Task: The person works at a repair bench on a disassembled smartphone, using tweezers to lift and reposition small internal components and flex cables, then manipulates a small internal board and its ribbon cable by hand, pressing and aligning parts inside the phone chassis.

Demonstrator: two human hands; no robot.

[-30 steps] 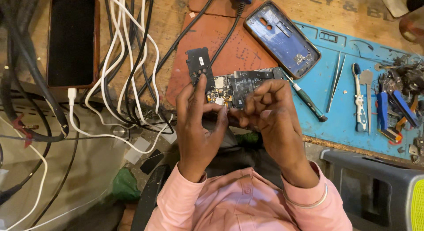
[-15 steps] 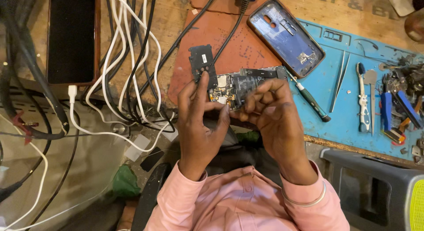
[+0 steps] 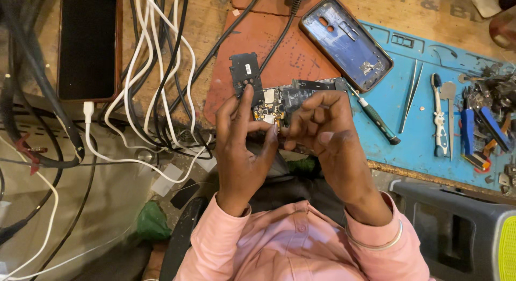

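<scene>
An opened phone (image 3: 293,98) with its circuit board and black battery exposed is held between both hands above the bench edge. My left hand (image 3: 242,146) grips its left end, with the thumb and forefinger on the board. My right hand (image 3: 325,136) holds its right side, the fingertips pinched over the board's lower edge. A loose black plastic cover piece (image 3: 245,74) lies on the red mat (image 3: 242,44) just beyond my left forefinger. The phone's blue back shell (image 3: 346,42) lies face up further back.
A screwdriver (image 3: 376,117), tweezers (image 3: 411,95) and a white tool (image 3: 438,120) lie on the blue mat (image 3: 424,146). Small parts are piled at far right (image 3: 489,114). A dark phone (image 3: 88,44) is on charge at left among many tangled cables (image 3: 156,82). A grey case (image 3: 457,232) stands lower right.
The hands and the opened phone have barely shifted; my right fingers have closed in a little over the board's lower edge.
</scene>
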